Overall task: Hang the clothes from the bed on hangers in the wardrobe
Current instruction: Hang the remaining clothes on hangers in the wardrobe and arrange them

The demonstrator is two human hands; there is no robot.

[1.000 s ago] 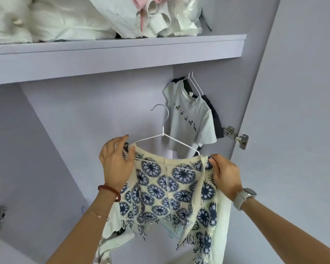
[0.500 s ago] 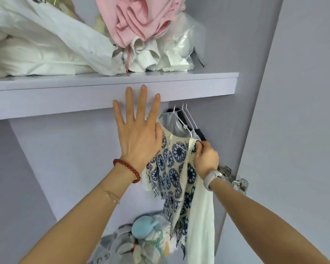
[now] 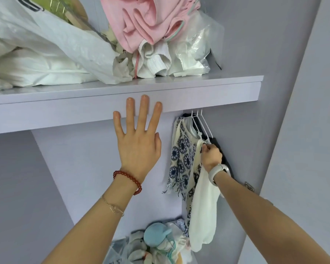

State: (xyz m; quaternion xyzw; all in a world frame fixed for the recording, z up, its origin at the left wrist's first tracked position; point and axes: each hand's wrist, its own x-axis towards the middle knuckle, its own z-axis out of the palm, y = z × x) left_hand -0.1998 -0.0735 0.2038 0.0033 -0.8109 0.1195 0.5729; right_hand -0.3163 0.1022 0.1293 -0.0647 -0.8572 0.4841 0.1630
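Lilac wardrobe (image 3: 274, 54), shelf (image 3: 198, 92) mid-frame: left hand (image 3: 139, 141) flat, fingers spread, holding nothing; right hand (image 3: 211, 156) pinches patterned top (image 3: 183, 159) (already hanging). Next, probably: release, fetch another.

shelf (image 3: 198, 92): white bags (image 3: 46, 46), pink cloth (image 3: 151, 21) | below: blue plush toy (image 3: 156, 237)

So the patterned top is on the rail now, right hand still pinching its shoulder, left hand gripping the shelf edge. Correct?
Not quite. The head view shows the left hand open with fingers straight, not gripping the shelf. The right hand does pinch the patterned top.
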